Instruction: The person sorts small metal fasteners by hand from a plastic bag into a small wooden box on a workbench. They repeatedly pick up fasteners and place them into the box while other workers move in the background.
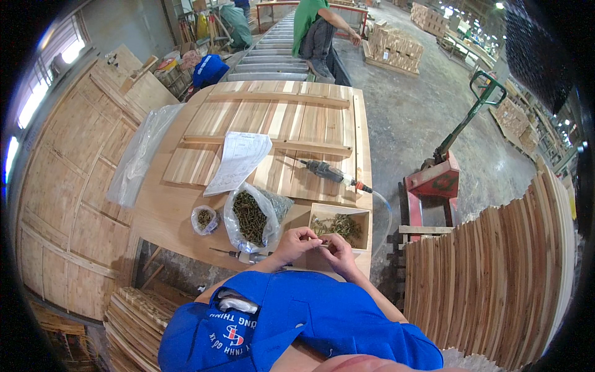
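Note:
My left hand [295,245] and my right hand [338,254] meet at the near edge of the table, fingertips pinched close together. Something small and thin seems to sit between them, too small to name. Just beyond the fingers is an open wooden box [365,217] with loose screws [345,228] inside. Left of my hands stands a clear plastic bag [277,208] full of screws [249,218], its mouth open. A smaller bag of screws [204,219] lies farther left. Near my left wrist rests a screwdriver-like tool [232,253], partly hidden by my forearm.
A slatted wood panel [266,118] with cross battens lies on the table, bearing a printed sheet [238,162] and a power driver [325,171] with an air hose. Stacked boards [483,273] and a red pallet jack [434,186] stand right. A person in green [310,28] sits by the rollers [273,53].

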The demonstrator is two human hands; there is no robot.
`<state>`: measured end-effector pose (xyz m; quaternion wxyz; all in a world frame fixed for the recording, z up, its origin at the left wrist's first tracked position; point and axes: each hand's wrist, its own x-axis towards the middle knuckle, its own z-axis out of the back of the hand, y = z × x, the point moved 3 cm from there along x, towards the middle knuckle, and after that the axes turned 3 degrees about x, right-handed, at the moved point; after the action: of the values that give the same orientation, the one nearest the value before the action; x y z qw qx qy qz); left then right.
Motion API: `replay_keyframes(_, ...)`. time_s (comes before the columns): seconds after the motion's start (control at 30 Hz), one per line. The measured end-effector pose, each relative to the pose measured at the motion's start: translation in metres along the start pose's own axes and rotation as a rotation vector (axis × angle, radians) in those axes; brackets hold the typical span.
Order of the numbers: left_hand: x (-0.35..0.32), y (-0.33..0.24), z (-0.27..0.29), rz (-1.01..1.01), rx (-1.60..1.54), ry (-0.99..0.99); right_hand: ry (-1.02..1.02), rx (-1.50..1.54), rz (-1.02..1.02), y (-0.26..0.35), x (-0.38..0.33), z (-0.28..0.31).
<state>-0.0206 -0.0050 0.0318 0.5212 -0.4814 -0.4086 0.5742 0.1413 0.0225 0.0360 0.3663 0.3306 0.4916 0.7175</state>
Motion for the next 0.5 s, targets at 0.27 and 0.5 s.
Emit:
replay_keyframes(0.27, 0.002, 0.008, -0.005, 0.015, -0.124, 0.092, 0.064, 0.132, -0.059, -0.029, -0.003, -0.008)
replay_keyframes(0.5, 0.001, 0.007, -0.006, -0.033, -0.077, 0.068, 0.017, 0.332, -0.132, -0.035, -0.002, -0.014)
